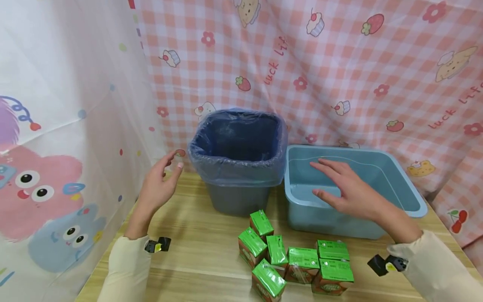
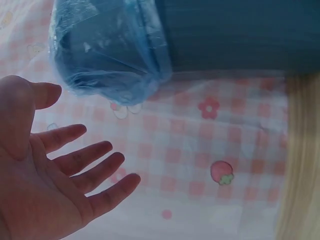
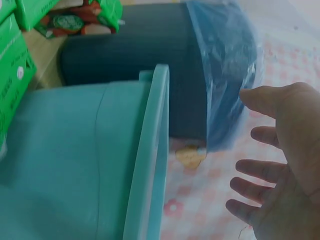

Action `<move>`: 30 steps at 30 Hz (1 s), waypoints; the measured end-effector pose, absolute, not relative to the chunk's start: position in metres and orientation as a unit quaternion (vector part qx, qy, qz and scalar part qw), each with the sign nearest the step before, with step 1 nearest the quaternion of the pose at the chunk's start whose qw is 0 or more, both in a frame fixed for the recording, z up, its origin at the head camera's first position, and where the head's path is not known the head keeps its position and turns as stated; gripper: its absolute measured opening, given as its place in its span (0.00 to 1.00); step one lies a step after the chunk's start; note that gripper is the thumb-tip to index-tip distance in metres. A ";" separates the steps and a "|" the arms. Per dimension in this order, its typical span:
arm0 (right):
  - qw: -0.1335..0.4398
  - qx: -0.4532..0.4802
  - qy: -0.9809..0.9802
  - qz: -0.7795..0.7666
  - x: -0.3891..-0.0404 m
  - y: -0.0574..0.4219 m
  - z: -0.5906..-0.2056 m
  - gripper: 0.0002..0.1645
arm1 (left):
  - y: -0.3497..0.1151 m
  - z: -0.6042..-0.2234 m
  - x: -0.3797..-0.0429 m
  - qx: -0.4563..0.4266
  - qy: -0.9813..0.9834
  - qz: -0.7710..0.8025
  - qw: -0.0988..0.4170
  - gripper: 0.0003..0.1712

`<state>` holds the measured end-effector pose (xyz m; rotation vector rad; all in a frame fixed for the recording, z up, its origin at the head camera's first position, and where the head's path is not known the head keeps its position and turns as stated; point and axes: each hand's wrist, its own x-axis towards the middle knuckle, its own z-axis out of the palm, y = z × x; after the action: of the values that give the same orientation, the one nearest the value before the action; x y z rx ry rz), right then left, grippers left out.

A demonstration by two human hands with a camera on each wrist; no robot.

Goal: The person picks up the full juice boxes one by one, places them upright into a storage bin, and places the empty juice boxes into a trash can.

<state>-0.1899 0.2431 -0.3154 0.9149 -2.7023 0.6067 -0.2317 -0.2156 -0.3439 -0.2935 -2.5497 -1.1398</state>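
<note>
My left hand (image 1: 159, 184) hovers left of a dark grey trash bin (image 1: 239, 199), its fingers spread and holding nothing. In the left wrist view the loose fingers lie apart from the blue plastic liner (image 2: 107, 55) folded over the bin's rim. Above the blue-grey plastic tub (image 1: 332, 220) is my right hand (image 1: 351, 191), also with nothing in it, fingers extended and thumb apart. Several small green-topped drink cartons (image 1: 303, 258) with brown sides stand in a loose cluster in front of the bin and tub.
Bin and tub stand side by side on a wooden table (image 1: 196, 251). A pink checked cloth (image 1: 286, 63) hangs close behind them. On the left hangs a white cartoon-printed sheet (image 1: 94, 126). Each wrist carries a small black camera mount (image 1: 157, 245).
</note>
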 end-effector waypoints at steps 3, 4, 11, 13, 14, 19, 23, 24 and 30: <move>0.110 0.323 -0.917 0.207 -0.184 0.236 -0.314 0.39 | -0.213 -0.336 -0.236 -0.097 -0.890 -0.417 0.156 0.34; 0.112 0.327 -0.916 0.206 -0.182 0.234 -0.314 0.39 | -0.212 -0.334 -0.237 -0.097 -0.889 -0.419 0.154 0.35; 0.117 0.358 -0.905 0.198 -0.167 0.218 -0.315 0.38 | -0.203 -0.317 -0.246 -0.105 -0.882 -0.436 0.148 0.35; 0.115 0.364 -0.904 0.193 -0.164 0.214 -0.317 0.38 | -0.201 -0.313 -0.250 -0.103 -0.881 -0.440 0.143 0.35; 0.111 0.367 -0.903 0.192 -0.162 0.212 -0.318 0.38 | -0.199 -0.311 -0.252 -0.102 -0.880 -0.442 0.140 0.35; 0.093 0.386 -0.898 0.189 -0.156 0.204 -0.325 0.37 | -0.191 -0.302 -0.262 -0.087 -0.879 -0.453 0.120 0.38; 0.082 0.397 -0.895 0.188 -0.150 0.198 -0.331 0.37 | -0.184 -0.295 -0.269 -0.078 -0.879 -0.459 0.101 0.39; 0.078 0.398 -0.895 0.187 -0.148 0.197 -0.332 0.37 | -0.181 -0.294 -0.272 -0.079 -0.878 -0.463 0.097 0.39; 0.050 0.409 -0.889 0.200 -0.142 0.190 -0.339 0.36 | -0.170 -0.290 -0.286 -0.079 -0.861 -0.496 0.072 0.39</move>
<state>-0.1419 0.1901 -0.3387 1.2453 -2.7073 0.6088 -0.2860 -0.1697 -0.2899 -0.2363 -2.5883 -1.4918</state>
